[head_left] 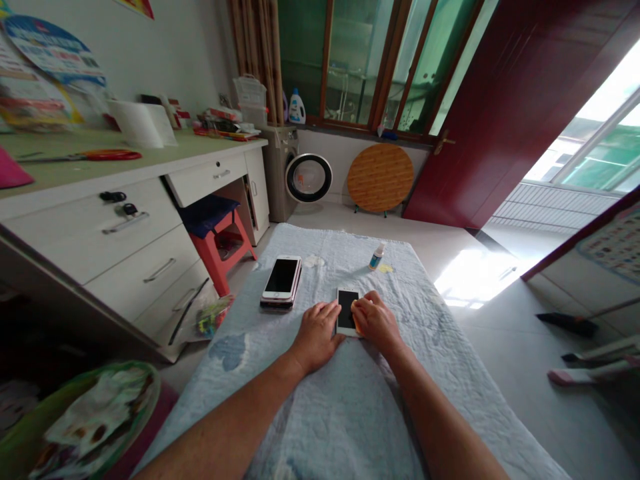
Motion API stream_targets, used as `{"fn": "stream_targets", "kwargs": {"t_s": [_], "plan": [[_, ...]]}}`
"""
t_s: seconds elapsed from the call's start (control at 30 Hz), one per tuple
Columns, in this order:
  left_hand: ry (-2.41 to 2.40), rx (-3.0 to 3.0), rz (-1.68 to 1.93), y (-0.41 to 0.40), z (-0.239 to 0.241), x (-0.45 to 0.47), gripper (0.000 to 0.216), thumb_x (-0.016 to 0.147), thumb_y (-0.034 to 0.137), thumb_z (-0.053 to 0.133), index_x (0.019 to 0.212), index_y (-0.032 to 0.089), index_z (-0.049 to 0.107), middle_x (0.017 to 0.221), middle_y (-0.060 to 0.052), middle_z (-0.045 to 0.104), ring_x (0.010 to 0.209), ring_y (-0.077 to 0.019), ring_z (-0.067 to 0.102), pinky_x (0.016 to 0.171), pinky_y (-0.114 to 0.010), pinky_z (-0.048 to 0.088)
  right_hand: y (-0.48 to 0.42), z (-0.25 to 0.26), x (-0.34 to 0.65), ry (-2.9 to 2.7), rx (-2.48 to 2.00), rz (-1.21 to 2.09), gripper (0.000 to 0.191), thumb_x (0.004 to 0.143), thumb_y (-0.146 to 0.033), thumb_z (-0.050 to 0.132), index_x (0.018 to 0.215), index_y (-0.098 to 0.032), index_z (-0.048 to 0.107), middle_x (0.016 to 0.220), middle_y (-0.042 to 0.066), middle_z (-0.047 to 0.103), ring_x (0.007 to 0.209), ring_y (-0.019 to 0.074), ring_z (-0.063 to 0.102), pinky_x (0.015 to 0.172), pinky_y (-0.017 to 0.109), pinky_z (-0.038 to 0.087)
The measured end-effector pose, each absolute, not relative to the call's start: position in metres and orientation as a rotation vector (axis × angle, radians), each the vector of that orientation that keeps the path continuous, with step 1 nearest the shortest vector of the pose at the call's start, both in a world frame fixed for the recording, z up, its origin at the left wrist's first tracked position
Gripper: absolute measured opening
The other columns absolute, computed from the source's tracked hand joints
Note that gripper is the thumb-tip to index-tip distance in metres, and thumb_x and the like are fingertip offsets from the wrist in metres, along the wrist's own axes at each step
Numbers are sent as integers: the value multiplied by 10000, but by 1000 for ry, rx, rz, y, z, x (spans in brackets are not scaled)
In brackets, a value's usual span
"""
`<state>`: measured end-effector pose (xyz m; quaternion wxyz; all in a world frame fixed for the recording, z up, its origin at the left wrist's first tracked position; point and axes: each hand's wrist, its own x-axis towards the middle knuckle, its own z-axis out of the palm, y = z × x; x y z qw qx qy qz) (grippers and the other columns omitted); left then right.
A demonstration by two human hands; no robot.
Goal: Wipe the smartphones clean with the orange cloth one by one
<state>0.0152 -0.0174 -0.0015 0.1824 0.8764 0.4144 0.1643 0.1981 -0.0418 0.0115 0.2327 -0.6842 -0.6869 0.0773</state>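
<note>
A white smartphone [346, 310] lies face up on the cloth-covered table, its dark screen partly hidden by my hands. My left hand [318, 331] grips its left side, fingers along the edge and thumb near the lower corner. Pressed to the right part of the screen is an orange cloth [357, 323], mostly covered by the closed fingers of my right hand [376, 321]. To the left rests a stack of phones [281, 279], a white one on top. Beyond my right hand stands a small spray bottle [377, 256] with a blue label.
A pale blue quilted cloth [320, 407] covers the table. A waste bin [150, 400] stands at the lower left, a red stool [220, 240] by the white desk [135, 220]. Behind are a washing machine with its door open [309, 178] and a round wooden tabletop [380, 177].
</note>
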Motion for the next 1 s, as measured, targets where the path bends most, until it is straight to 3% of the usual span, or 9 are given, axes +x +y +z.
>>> {"fn": "stream_targets", "kwargs": {"t_s": [0.07,0.17,0.27,0.43,0.6,0.73,0.8,0.93,1.0], "plan": [[1169,2478,454,-17,-2,15,568,850,324,588,1377,148,465,1475,-96,441,1339,-275,377,1122,-425,288,-47,15,201,-1954,-1816,238,194,859,-301,544,990,-210,654,1073,74,542,807,147,561,724,258,436],[1166,2478,449,-16,-2,15,559,855,307,577,1383,166,458,1474,-88,445,1348,-271,376,1122,-431,291,-53,18,206,-2049,-1722,302,317,811,-218,571,1126,-200,606,1093,92,520,844,164,564,804,312,463],[1156,2479,447,-16,-2,15,588,850,358,600,1384,160,455,1471,-98,446,1348,-279,378,1123,-437,292,-54,17,211,-2071,-1673,364,344,841,-211,546,1184,-218,577,1077,83,522,789,146,558,782,319,475],[1162,2478,455,-15,-1,15,592,854,406,610,1373,163,465,1460,-103,460,1341,-284,389,1115,-448,299,-50,16,213,-2056,-1663,428,207,910,-234,492,1023,-191,660,930,53,535,706,114,539,680,249,439],[1146,2482,483,-15,-3,15,559,859,395,609,1358,179,480,1450,-91,475,1330,-279,403,1105,-440,308,-54,28,213,-2137,-1550,515,193,914,-229,504,854,-179,681,832,30,544,714,114,548,665,229,406],[1138,2477,488,-15,-3,15,565,848,392,628,1352,179,487,1449,-91,476,1332,-280,402,1106,-439,305,-53,30,215,-2164,-1511,578,158,887,-195,525,842,-179,676,823,25,562,704,112,549,655,223,399],[1136,2471,480,-15,-2,15,576,838,393,645,1347,172,491,1448,-97,476,1334,-283,400,1106,-441,306,-49,26,216,-2107,-1557,558,160,854,-175,542,944,-175,674,871,38,596,756,131,569,687,235,411],[1135,2466,485,-15,0,15,562,834,377,657,1334,174,499,1438,-103,486,1335,-287,403,1104,-449,308,-38,23,220,-1996,-1685,546,617,761,-125,562,1370,-156,474,958,61,640,815,165,587,753,277,432],[1131,2467,496,-15,1,15,549,839,380,649,1330,182,501,1431,-104,494,1333,-288,408,1101,-455,311,-34,27,221,-2047,-1692,591,690,746,-130,565,1421,-155,426,990,70,645,834,171,593,775,284,434]]}}
